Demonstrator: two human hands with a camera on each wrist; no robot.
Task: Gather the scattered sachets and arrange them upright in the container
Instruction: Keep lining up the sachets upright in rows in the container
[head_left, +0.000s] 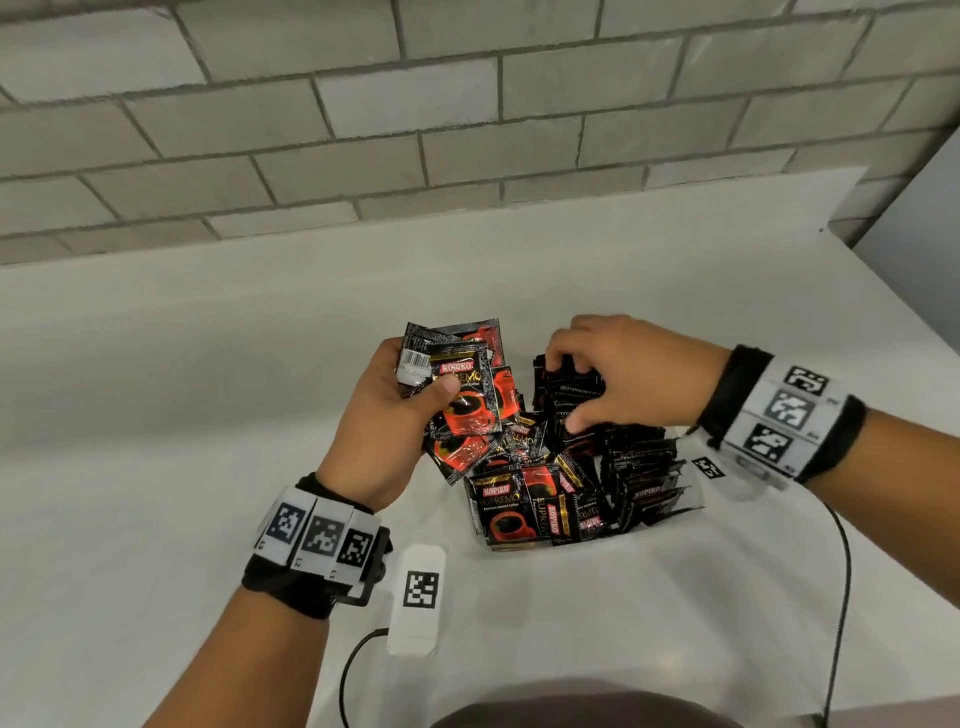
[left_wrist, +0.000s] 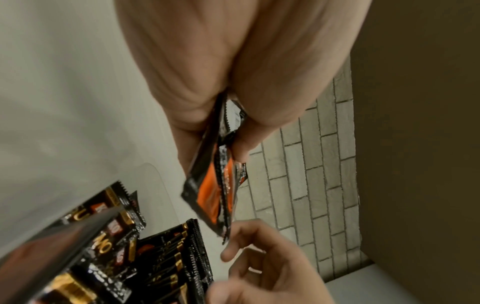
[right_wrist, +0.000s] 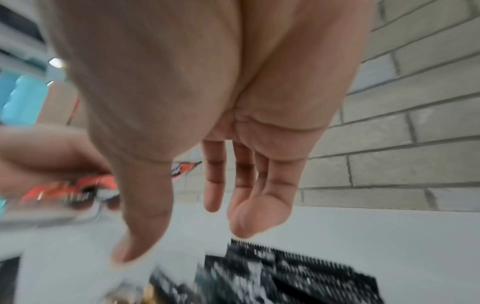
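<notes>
With our left hand (head_left: 387, 415) clamped on a fan of sachets (head_left: 462, 395) beside the container (head_left: 524, 546), our right hand (head_left: 618, 374), fingers apart, should part the upright rows (head_left: 644, 467) so we slot them in edge-down.

"KOPIKO" in white on a red band, with "SUPREMO" in gold beneath, reads on the front of the black-and-red foil coffee sachet (head_left: 464, 395) gripped atop a fanned bunch in the left hand (head_left: 387, 415). A white barcode panel (head_left: 414, 362) shows on a sachet behind it, its digits too small to read. The same "KOPIKO SUPREMO" wording, with a small line reading "Premium Instant Coffee", stands on the black foil sachet (head_left: 501, 512) at the near wall of the clear plastic container (head_left: 691, 512); neighbouring packs repeat it sideways. In the left wrist view, gold letters "MO" (left_wrist: 102, 245) read on a sachet in the container. Black-and-white square coded markers (head_left: 421, 588) on the wristbands and white tags carry no legible text.
</notes>
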